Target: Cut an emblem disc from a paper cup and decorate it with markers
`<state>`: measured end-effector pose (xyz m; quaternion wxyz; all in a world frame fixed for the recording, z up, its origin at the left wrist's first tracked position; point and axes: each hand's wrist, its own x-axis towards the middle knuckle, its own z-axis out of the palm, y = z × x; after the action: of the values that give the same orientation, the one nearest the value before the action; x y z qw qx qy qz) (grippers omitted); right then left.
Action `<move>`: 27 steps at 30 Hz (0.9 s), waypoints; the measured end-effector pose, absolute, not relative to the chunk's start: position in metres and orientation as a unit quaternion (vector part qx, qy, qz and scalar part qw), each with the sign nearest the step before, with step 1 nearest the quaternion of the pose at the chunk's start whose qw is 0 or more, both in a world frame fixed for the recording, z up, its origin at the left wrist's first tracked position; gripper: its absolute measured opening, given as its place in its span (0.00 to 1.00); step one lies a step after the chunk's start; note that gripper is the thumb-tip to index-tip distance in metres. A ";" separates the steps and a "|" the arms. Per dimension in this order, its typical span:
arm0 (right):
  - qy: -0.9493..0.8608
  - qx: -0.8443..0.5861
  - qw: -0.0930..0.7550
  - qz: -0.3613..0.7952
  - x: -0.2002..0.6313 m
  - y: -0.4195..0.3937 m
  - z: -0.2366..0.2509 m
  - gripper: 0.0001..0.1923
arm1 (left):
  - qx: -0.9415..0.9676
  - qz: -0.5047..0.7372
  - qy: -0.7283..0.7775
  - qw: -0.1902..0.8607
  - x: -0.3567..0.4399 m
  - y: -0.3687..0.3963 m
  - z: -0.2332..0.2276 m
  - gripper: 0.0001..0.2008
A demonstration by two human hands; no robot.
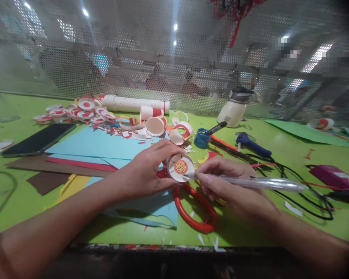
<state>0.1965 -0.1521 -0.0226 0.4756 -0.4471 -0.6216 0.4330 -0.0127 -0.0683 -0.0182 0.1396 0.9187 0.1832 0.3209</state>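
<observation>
My left hand (147,168) grips a small round white paper piece (171,167) by its edge, with an orange-and-yellow printed emblem at its centre and dark lines drawn on the white around it. It looks like a paper cup's bottom; red paper shows behind it. In my right hand (229,180) is a clear-barrelled pen (258,183), its tip at the lower right of the white face. Below my hands lie red-handled scissors (196,223), their blades hidden. Blue paper sheets (95,141) spread under my left forearm.
At the back left are a dark phone (39,138), a pile of red-and-white paper discs (85,104) and a stack of paper cups (133,104). Cut cups (155,126) lie mid-table. A blue glue gun (253,145), black cable (296,211) and white bottle (234,108) are on the right.
</observation>
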 end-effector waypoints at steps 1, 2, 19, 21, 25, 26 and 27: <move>-0.625 -0.448 0.476 0.428 0.197 -0.152 -0.023 0.05 | 0.919 0.321 0.184 0.138 -0.013 -0.068 -0.018 0.23; -0.627 -0.447 0.477 0.424 0.197 -0.153 -0.023 0.04 | 0.919 0.322 0.184 0.137 -0.013 -0.068 -0.019 0.23; -0.657 -0.491 0.460 0.340 0.184 -0.157 -0.011 0.04 | 0.919 0.327 0.174 0.134 -0.012 -0.069 -0.019 0.22; -0.662 -0.502 0.458 0.317 0.184 -0.158 -0.010 0.03 | 0.920 0.325 0.175 0.135 -0.012 -0.069 -0.018 0.22; -0.670 -0.518 0.446 0.289 0.184 -0.158 -0.011 0.03 | 0.920 0.324 0.173 0.137 -0.012 -0.068 -0.019 0.23; -0.670 -0.517 0.445 0.293 0.184 -0.158 -0.011 0.03 | 0.920 0.325 0.172 0.137 -0.012 -0.068 -0.019 0.23; -0.669 -0.514 0.447 0.299 0.184 -0.158 -0.012 0.03 | 0.920 0.324 0.172 0.137 -0.012 -0.069 -0.019 0.23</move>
<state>0.1840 -0.1582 -0.0115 0.4465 -0.5136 -0.6689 0.2992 -0.0124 -0.0686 -0.0192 0.1374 0.9199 0.1720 0.3244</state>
